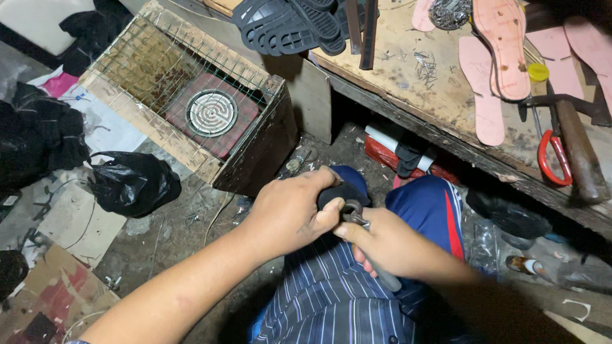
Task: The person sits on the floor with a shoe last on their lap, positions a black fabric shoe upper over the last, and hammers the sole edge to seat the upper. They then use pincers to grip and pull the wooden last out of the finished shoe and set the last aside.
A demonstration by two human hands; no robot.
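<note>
At the frame's centre, over the knee, the left hand (287,210) clamped a dark rounded shoe piece (341,191), while the right hand (382,245) gripped grey metal pincers (354,213) biting its edge. The jaws might slip and nip the left thumb (it lay very close). No labelled packages were legible; a black plastic bag (134,181) lay mid-left.

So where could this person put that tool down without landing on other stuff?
The barest patch is the workbench wood between the black soles and pink insoles, though small nails lie scattered there. The floor strip between the black bag and wire-topped box is fairly open. The bench's right end, around the red-handled scissors and hammer, is crowded.
</note>
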